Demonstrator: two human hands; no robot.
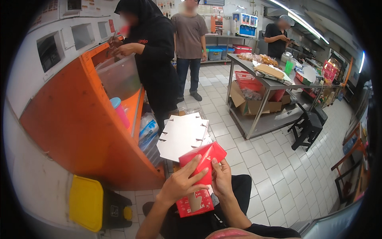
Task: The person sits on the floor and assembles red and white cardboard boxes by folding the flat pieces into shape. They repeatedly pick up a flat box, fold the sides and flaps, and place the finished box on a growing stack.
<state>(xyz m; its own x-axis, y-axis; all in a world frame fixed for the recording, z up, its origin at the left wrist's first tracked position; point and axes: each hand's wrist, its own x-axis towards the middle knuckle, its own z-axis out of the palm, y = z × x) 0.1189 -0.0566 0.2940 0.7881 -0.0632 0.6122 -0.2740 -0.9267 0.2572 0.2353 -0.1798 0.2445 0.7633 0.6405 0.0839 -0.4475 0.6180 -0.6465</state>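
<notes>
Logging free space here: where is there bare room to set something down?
Free: tiled floor between the right hand and black stools; the metal shelf in front of its cardboard box. Crowded: the tabletop above, and beside the red carton, where white card sheets lie.

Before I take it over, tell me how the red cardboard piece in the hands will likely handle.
The red cardboard piece is probably light: it looks like thin card, held by the left hand and right hand. Its flat panels and crisp edges suggest it's fairly stiff. Its glossy sheen hints it may be slightly slippery.
</notes>
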